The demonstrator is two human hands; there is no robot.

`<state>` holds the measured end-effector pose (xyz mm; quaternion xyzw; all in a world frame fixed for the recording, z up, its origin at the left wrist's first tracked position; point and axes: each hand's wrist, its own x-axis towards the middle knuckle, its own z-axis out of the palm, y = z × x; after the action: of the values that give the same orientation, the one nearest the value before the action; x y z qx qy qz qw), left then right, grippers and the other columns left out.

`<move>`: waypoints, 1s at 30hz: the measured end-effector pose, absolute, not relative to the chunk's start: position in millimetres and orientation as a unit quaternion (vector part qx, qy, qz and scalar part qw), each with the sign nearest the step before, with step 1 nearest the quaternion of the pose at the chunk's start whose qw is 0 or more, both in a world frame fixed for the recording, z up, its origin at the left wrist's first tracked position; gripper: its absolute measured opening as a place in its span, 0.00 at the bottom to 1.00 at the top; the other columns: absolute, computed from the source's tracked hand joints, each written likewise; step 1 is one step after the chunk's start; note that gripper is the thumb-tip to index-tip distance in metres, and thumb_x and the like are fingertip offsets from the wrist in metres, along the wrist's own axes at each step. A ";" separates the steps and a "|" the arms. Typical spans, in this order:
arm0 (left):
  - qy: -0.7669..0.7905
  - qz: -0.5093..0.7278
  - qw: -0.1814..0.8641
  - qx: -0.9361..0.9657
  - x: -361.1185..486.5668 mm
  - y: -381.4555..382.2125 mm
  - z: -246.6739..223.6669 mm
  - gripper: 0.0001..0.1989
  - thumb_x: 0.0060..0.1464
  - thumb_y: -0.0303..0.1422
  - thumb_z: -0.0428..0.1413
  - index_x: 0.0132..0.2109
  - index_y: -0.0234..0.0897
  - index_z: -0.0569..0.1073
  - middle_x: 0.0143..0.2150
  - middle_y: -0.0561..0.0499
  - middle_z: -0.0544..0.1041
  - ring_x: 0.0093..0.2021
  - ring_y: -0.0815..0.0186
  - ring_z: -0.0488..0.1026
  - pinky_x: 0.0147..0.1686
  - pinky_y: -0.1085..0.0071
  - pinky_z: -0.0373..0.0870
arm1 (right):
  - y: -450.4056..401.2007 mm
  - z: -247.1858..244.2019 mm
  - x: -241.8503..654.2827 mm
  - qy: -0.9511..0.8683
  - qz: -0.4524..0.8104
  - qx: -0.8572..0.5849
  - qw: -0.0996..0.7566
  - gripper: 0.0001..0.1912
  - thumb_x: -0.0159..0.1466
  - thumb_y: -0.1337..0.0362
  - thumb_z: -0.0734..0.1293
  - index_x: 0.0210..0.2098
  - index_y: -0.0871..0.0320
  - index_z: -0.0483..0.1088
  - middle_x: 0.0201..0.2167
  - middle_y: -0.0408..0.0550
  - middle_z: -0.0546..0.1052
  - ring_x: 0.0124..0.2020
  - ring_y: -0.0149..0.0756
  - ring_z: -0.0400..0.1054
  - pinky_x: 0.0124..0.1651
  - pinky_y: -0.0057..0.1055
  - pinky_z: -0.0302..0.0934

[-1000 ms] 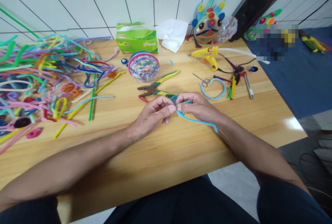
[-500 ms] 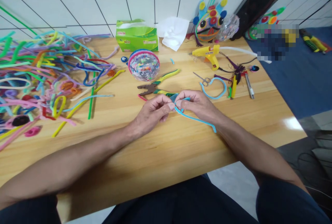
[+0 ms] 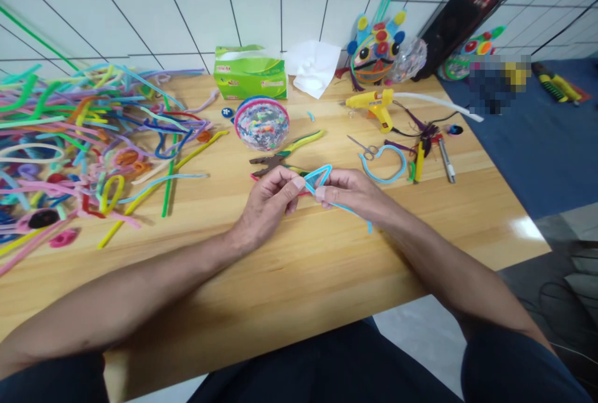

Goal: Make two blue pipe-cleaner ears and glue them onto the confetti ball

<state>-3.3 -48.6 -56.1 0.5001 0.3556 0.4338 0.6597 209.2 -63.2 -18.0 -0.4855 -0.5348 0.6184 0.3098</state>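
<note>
Between my two hands is a blue pipe cleaner [image 3: 330,169], bent into a small triangle with a loose tail trailing toward my right wrist. My left hand [image 3: 275,197] pinches the triangle's left corner between thumb and fingers. At the right side, my right hand [image 3: 348,190] is closed on it, thumb on top. Pliers with yellow-green handles [image 3: 306,138] lie just beyond my hands. Farther back sits a clear round bowl shape [image 3: 262,126] with a pink and blue rim and colourful bits. A curved blue pipe cleaner [image 3: 404,163] lies right of my hands, beside small scissors [image 3: 370,152].
Many coloured pipe cleaners [image 3: 93,135] are heaped at the left. Along the wall stand a green tissue box [image 3: 251,76], white tissue [image 3: 314,70] and a decorated animal-face lantern [image 3: 375,54]. A yellow glue gun [image 3: 372,106] and a utility knife [image 3: 447,160] lie at the right.
The blue pipe cleaner has been turned in my hands, so its triangle now shows and points up. My right fingers have shifted lower on it, and the loose tail has swung left.
</note>
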 end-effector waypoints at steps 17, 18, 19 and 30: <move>0.347 0.436 0.681 0.476 -0.2 -51.0 -59.6 0.17 0.62 0.44 0.69 0.36 0.38 0.73 0.21 0.60 0.71 0.19 0.75 0.64 0.20 0.79 0.61 | -60.7 -20.7 211.9 -0.538 0.536 -0.504 0.411 0.21 0.66 0.45 0.75 0.45 0.56 0.79 0.29 0.42 0.79 0.28 0.30 0.69 0.35 0.31 0.66; 0.344 0.433 0.684 0.476 -0.1 -50.9 -59.7 0.17 0.61 0.44 0.69 0.36 0.38 0.73 0.22 0.59 0.72 0.19 0.76 0.64 0.20 0.79 0.61 | -60.7 -20.3 212.1 -0.539 0.533 -0.507 0.411 0.20 0.66 0.46 0.75 0.43 0.57 0.80 0.28 0.41 0.78 0.26 0.29 0.67 0.33 0.30 0.65; 0.340 0.428 0.689 0.476 -0.2 -50.8 -60.0 0.17 0.61 0.45 0.69 0.37 0.38 0.74 0.24 0.59 0.74 0.19 0.76 0.64 0.20 0.79 0.61 | -60.9 -19.9 212.1 -0.541 0.531 -0.507 0.411 0.19 0.65 0.47 0.75 0.42 0.57 0.80 0.28 0.41 0.78 0.25 0.29 0.66 0.32 0.30 0.64; 0.371 0.350 0.704 0.495 -2.0 -50.4 -53.7 0.26 0.56 0.56 0.71 0.35 0.36 0.77 0.24 0.55 0.77 0.18 0.74 0.67 0.17 0.77 0.63 | -65.5 -20.0 207.7 -0.554 0.544 -0.500 0.384 0.13 0.65 0.53 0.73 0.43 0.56 0.79 0.28 0.40 0.78 0.28 0.30 0.68 0.33 0.29 0.64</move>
<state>-2.0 -50.4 -53.7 0.4945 0.3707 0.3499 0.7039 207.7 -65.5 -20.0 -0.4997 -0.5538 0.5444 0.3836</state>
